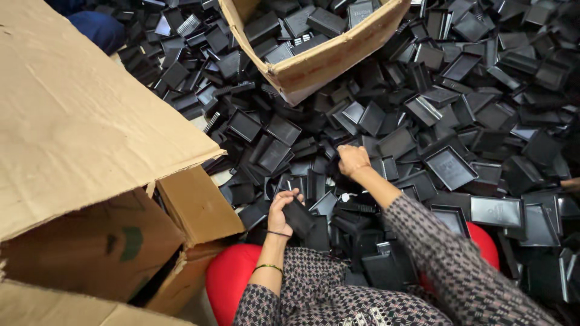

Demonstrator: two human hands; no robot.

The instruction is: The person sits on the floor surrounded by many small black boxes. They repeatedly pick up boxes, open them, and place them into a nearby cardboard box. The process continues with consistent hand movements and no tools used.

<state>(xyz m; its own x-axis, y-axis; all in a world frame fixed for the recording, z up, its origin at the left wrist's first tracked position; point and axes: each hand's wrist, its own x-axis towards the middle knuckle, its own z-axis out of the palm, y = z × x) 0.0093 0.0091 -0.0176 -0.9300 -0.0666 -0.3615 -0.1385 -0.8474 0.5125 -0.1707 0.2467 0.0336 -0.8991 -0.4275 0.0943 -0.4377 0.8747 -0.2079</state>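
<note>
A big heap of black plastic tray-shaped parts (423,115) covers the floor in front of me. My left hand (281,211) is closed around one flat black part (300,217) close to my lap. My right hand (352,160) reaches forward into the heap, fingers curled down onto the black parts; what it grips is hidden under the fingers. Several black parts lie piled on my lap between my arms.
A large open cardboard box (90,151) lies on its side at my left. A second cardboard box (314,63) holding black parts stands at the top centre. Red cloth (229,278) shows under my patterned sleeves. Something blue (96,27) lies at the far left.
</note>
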